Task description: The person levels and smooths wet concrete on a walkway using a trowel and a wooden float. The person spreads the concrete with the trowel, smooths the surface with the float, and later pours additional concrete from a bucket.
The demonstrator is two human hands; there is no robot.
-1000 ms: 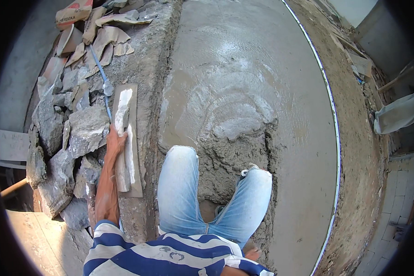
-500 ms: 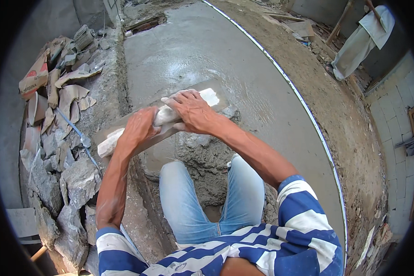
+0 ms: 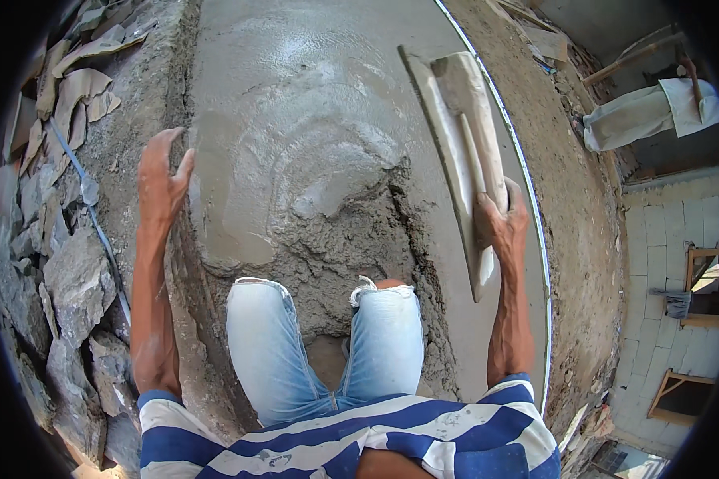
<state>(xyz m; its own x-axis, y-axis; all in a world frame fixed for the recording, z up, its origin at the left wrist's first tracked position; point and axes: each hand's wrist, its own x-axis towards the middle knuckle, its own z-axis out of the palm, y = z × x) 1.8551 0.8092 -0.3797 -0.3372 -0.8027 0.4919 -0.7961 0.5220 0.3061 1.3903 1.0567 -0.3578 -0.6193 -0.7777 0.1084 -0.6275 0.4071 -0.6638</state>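
My right hand (image 3: 502, 217) grips the near end of the handle of a long wooden float (image 3: 465, 132), which is tilted up on its edge at the right side of the wet concrete strip (image 3: 256, 48). Nothing is in my left hand (image 3: 162, 180); its thumb and fingers are apart, over the strip's left border. Between the hands and in front of my knees lies a mound of rough wet concrete (image 3: 335, 255). Curved smoothing marks run across the wet surface beyond it.
Broken stone slabs (image 3: 80, 271) and torn paper bags lie at the left, with a blue hose (image 3: 76, 164) across them. A white edge line (image 3: 499, 108) bounds the concrete at right, beside bare soil (image 3: 575, 263). Another person (image 3: 655, 112) stands at the far right.
The float has swung from lying across the front, under both hands, to the right side, tilted up in my right hand. My left hand has let go and moved left.
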